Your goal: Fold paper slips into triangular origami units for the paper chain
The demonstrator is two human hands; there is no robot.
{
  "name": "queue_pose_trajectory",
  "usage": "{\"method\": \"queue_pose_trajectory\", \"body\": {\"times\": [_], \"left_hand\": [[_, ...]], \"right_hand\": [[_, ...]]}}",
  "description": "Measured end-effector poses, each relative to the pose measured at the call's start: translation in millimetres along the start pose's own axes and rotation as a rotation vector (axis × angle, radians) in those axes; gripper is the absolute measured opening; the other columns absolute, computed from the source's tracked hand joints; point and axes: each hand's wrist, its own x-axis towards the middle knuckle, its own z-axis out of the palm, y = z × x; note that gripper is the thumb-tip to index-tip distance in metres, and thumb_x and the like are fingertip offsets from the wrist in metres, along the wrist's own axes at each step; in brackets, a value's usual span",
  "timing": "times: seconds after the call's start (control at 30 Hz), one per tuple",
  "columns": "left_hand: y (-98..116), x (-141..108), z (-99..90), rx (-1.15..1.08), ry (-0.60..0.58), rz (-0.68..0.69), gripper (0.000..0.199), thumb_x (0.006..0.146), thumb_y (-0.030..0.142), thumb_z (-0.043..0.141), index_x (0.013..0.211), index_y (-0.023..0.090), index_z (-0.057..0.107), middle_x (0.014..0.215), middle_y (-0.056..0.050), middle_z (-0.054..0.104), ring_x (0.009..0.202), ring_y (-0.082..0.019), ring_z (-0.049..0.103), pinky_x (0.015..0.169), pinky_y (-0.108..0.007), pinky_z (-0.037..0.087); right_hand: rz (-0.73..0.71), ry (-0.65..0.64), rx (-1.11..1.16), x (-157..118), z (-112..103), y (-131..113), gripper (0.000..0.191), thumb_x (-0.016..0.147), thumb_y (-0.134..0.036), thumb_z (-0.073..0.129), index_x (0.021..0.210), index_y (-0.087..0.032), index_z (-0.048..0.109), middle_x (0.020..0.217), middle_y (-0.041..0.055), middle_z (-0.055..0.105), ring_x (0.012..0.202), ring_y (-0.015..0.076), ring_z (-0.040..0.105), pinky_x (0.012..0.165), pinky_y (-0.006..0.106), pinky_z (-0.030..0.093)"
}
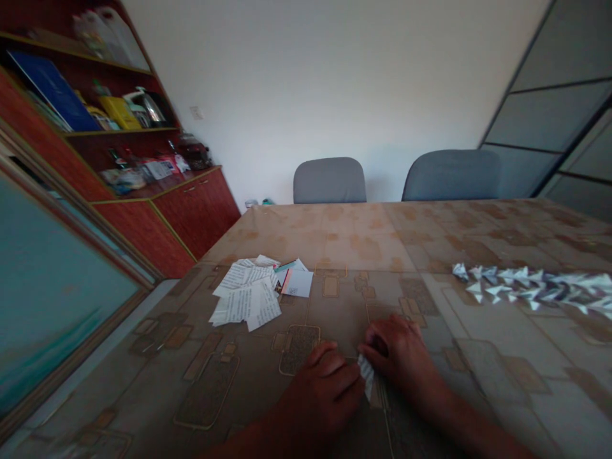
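Paper [366, 377]: kinda near-to-far lengthwise | right hand [399, 350]: right of it, pinching far end | left hand [325, 389]: left, touching, pinch unclear

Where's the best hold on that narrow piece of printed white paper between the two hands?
Likely the lower, tapering end of the narrow piece of printed white paper, pinched from the person's side. That tip points toward the person and pokes out free, while the bare left hand crowds one side and the bare right hand the upper end.
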Motion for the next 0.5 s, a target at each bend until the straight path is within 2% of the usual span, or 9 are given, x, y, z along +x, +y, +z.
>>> {"method": "queue_pose_trajectory", "body": {"times": [0.23, 0.4, 0.5], "left_hand": [[-1.2, -2.3, -4.2, -0.036, -0.022, -0.019, 0.012, 0.092, 0.013, 0.050, 0.089, 0.019, 0.059, 0.096, -0.002, 0.070, 0.085, -0.015, 0.057, 0.110, -0.044, 0.031], [0.0, -4.6, -3.4, -0.097, -0.032, -0.053, 0.011, 0.087, 0.010, 0.051, 0.089, 0.018, 0.057, 0.100, -0.002, 0.070, 0.088, -0.016, 0.057, 0.111, -0.044, 0.029], [0.9, -3.7, -6.0, -0.118, -0.038, -0.069, 0.013, 0.086, 0.008, 0.050, 0.089, 0.019, 0.056, 0.100, -0.002, 0.070, 0.088, -0.016, 0.057, 0.112, -0.044, 0.028]], "right_hand": [[-0.055, -0.037, 0.029, 0.0, -5.0, 3.3, 0.015, 0.083, -0.022, 0.065, 0.070, -0.021, 0.058, 0.066, -0.0012, 0.062, 0.071, 0.0187, 0.055, 0.070, 0.032, 0.034], [-0.104, -0.090, 0.039, -6.6, -11.9, 4.1, 0.018, 0.071, -0.018, 0.077, 0.070, -0.022, 0.059, 0.070, -0.0022, 0.061, 0.075, 0.0195, 0.053, 0.071, 0.031, 0.034], [-0.127, -0.111, 0.012, -9.0, -14.1, 4.1, 0.018, 0.071, -0.017, 0.077, 0.071, -0.022, 0.059, 0.075, -0.0012, 0.061, 0.080, 0.0209, 0.052, 0.075, 0.033, 0.034]]}}
